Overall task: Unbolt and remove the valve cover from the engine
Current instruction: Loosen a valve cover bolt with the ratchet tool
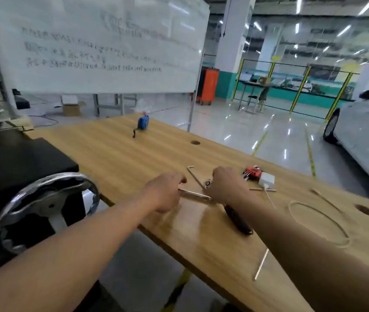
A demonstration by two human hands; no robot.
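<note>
**Two hands joining wrench parts; valve cover out of view**

Both of your arms reach forward over a wooden workbench (134,158). Your left hand (165,192) is curled around one end of a chrome bar (193,194). Your right hand (226,185) is closed over the head end of a ratchet (207,183), and its black handle runs back under your right forearm. The bar's far end meets your right hand. Whether it is already seated in the ratchet head cannot be told.

Neither the valve cover nor the engine can be made out. To your left is a dark machine body with a chrome handwheel (46,199), but nothing on it can be identified.

Just beyond your right hand lie a loose hex key (193,174), a red hex key set (252,172) and a white block (267,179). A thin metal rod (261,264) rests near the bench's near edge, beside your right forearm. A blue tape measure (143,122) sits well apart at the far end.

The likely risks are these. If the bar is only half seated, it could drop out of the ratchet when you lift it. Drawing your right forearm back could sweep the thin rod off the bench. A twist of the right hand could also knock the small tools just beyond it.
</note>
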